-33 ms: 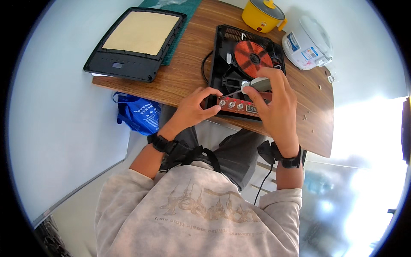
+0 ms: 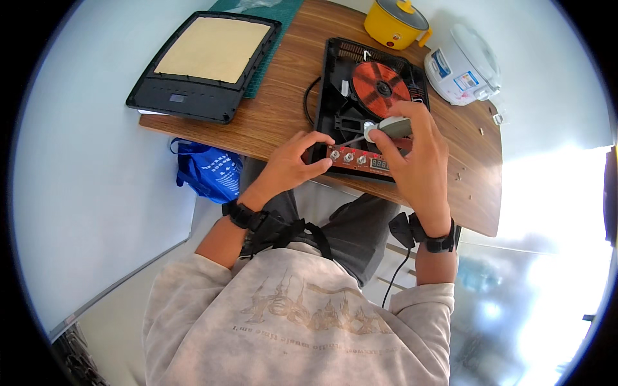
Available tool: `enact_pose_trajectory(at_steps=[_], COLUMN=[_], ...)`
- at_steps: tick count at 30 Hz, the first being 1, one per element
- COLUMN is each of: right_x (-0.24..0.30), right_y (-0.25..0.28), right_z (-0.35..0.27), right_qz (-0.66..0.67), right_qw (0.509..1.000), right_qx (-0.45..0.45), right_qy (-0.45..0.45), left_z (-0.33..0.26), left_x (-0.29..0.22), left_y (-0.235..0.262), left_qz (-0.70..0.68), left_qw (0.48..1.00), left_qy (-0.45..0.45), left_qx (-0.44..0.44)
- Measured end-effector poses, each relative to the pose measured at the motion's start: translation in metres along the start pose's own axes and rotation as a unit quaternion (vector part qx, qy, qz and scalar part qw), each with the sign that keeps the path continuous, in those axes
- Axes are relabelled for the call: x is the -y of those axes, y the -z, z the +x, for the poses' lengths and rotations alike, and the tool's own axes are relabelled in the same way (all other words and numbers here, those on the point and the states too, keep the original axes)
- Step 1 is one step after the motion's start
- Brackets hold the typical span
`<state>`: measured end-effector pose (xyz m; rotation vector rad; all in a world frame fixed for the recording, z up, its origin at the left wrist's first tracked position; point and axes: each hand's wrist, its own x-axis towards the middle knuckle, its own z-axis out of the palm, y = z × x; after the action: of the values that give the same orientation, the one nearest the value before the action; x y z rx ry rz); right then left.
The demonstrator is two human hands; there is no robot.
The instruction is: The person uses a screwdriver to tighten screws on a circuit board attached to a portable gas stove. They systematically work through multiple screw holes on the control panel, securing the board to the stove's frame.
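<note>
An opened induction cooker base (image 2: 331,64) lies on the table in front of me, its round copper coil (image 2: 381,89) exposed. Along its near edge runs a red-brown control board (image 2: 348,164) with several round buttons and a small digit display. My left hand (image 2: 297,159) grips the board's left end between thumb and index finger. In my right hand (image 2: 421,164) is a screwdriver (image 2: 394,127) with a grey-green handle, held nearly level. Its shaft slants down leftward, and the tip is close to the board's upper left corner; whether it touches cannot be made out.
The cooker's black top panel (image 2: 187,103) lies underside up on a green cutting mat (image 2: 283,29) at left. A yellow pot (image 2: 389,29) and white rice cooker (image 2: 457,67) stand at the back right. Several small bits lie on the wooden table (image 2: 476,193). A blue bag (image 2: 209,170) sits below its edge.
My right hand and the screwdriver have shifted very slightly to the right. My left hand stays in place on the board.
</note>
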<state>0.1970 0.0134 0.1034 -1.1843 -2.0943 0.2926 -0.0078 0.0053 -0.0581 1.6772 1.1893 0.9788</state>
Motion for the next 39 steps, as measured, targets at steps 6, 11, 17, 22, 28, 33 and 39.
enact_pose_trajectory(at_steps=[6, 11, 17, 22, 28, 33, 39], right_x=[-0.005, -0.007, -0.006, -0.006, 0.003, 0.003, 0.005], right_y=[0.000, -0.002, -0.003, -0.004, -0.001, 0.001, 0.003], right_z=[-0.007, -0.008, -0.008, -0.008, -0.006, 0.004, 0.012], right_qz=[0.033, 0.055, 0.053, 0.057, 0.075, 0.097, -0.032], right_qw=[0.999, 0.998, 0.998, 0.997, 0.989, 0.982, 0.992], right_qx=[-0.022, -0.027, -0.013, -0.013, 0.035, 0.046, 0.023], right_qy=[0.004, 0.023, 0.032, 0.054, 0.124, 0.157, 0.120], left_z=[0.000, 0.000, 0.001, 0.000, 0.000, 0.002, 0.001], left_x=[0.003, -0.005, 0.001, -0.004, -0.002, 0.012, -0.003], left_y=[-0.003, -0.001, -0.001, 0.001, 0.000, -0.007, 0.002], left_qz=[0.002, -0.023, 0.004, 0.003, -0.001, 0.004, 0.000], left_qw=[1.000, 1.000, 1.000, 1.000, 1.000, 0.998, 1.000], left_qy=[-0.011, 0.012, 0.002, 0.018, 0.003, -0.050, 0.026], left_qx=[-0.015, -0.015, -0.005, 0.009, -0.004, -0.043, 0.017])
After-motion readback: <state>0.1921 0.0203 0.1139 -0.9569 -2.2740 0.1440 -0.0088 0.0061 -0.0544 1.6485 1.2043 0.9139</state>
